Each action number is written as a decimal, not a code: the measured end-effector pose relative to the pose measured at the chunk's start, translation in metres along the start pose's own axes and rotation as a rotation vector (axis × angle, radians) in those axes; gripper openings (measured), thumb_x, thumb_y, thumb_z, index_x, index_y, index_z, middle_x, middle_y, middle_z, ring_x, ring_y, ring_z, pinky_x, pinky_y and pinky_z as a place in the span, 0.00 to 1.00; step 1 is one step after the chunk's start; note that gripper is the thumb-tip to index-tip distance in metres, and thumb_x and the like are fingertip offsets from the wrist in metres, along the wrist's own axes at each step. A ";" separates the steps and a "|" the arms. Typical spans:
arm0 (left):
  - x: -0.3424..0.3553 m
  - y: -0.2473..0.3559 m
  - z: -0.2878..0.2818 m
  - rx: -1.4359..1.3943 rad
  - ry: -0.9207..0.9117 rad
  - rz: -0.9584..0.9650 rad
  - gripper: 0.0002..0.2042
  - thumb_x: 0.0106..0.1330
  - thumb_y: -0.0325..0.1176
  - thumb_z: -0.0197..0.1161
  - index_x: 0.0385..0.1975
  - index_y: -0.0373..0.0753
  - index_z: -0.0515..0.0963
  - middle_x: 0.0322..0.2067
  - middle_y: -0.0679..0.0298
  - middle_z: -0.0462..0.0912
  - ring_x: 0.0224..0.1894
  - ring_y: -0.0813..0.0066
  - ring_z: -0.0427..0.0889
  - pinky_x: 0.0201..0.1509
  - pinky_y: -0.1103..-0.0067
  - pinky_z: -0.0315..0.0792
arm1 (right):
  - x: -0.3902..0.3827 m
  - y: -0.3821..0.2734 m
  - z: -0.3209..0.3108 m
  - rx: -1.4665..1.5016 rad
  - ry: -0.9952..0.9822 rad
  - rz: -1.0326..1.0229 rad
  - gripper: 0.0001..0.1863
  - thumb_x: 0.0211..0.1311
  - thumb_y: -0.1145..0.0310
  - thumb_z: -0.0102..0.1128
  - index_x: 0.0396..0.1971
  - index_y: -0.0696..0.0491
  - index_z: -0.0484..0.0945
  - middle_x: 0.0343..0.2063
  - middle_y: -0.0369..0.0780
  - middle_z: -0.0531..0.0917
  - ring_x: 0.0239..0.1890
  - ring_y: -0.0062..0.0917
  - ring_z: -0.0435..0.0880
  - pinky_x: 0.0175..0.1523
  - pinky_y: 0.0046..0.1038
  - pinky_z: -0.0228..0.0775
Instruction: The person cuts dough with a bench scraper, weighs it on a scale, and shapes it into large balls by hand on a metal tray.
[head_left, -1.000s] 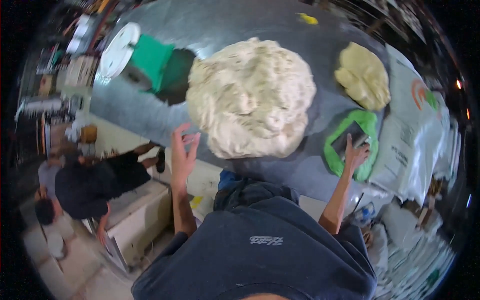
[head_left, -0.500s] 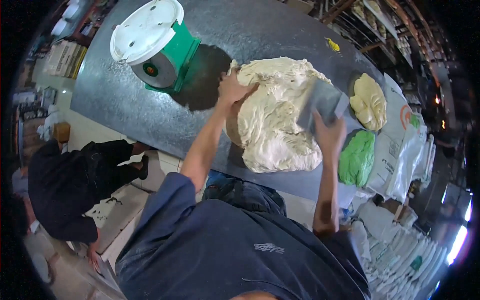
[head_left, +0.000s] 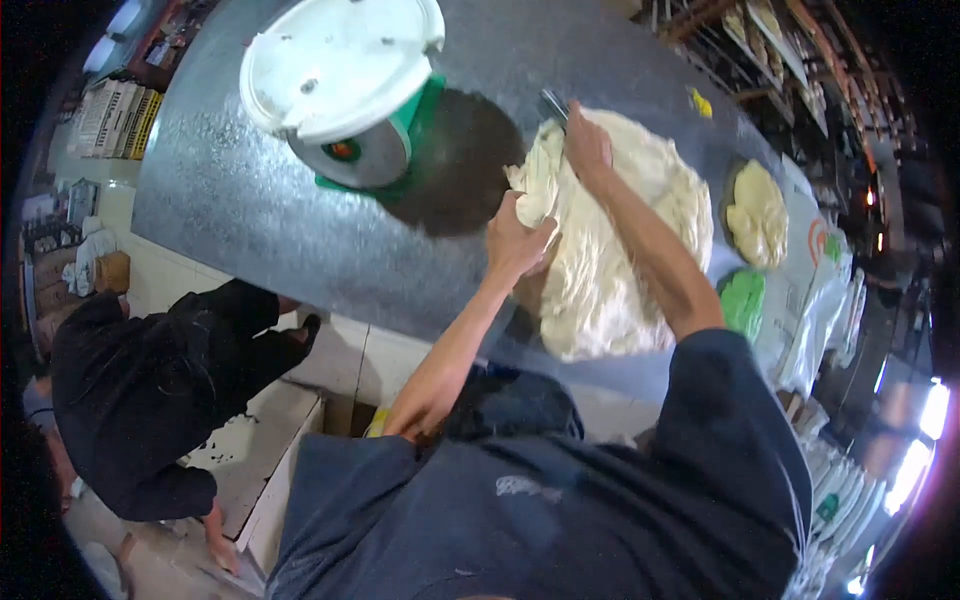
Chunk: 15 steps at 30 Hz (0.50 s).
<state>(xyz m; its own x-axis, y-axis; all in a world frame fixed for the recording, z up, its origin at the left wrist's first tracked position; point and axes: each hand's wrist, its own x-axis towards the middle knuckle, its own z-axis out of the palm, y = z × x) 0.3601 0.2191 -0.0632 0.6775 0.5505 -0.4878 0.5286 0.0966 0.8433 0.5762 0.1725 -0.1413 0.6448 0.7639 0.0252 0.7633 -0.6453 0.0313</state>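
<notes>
A large pale mass of dough [head_left: 610, 290] lies on the dark metal worktable [head_left: 300, 260]. At its left edge my left hand [head_left: 518, 240] is closed around a bulging lobe of the dough. My right hand [head_left: 588, 145] reaches across the dough to its far left side and grips a flat metal dough scraper [head_left: 553, 106]. The scraper is seen nearly edge-on, at the dough's far left edge beside the lobe. Whether its lower edge touches the table cannot be made out.
A green scale [head_left: 400, 135] with a white round top [head_left: 345, 65] stands left of the dough. To the right lie a yellowish dough piece [head_left: 757, 215] and a green lump [head_left: 743, 302], near white sacks [head_left: 805, 330]. Another person [head_left: 150, 390] bends down at the left.
My right hand has swung the scraper from the dough's right side to its far left edge. My left hand has shifted right and nearer, and now holds a lobe of dough.
</notes>
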 end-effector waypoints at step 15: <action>-0.068 -0.042 -0.108 -0.198 0.086 0.338 0.18 0.65 0.32 0.59 0.53 0.35 0.67 0.47 0.59 0.72 0.49 0.73 0.73 0.55 0.77 0.68 | -0.298 0.051 -0.144 0.966 0.322 0.796 0.47 0.48 0.62 0.73 0.63 0.59 0.53 0.42 0.46 0.80 0.41 0.26 0.79 0.44 0.28 0.74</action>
<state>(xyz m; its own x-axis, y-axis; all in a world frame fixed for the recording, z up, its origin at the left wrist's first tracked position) 0.2368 0.2674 -0.0414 0.7468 0.6450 -0.1622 0.1693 0.0514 0.9842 0.4171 -0.0878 -0.0032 0.9973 0.0502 -0.0541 -0.0171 -0.5567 -0.8306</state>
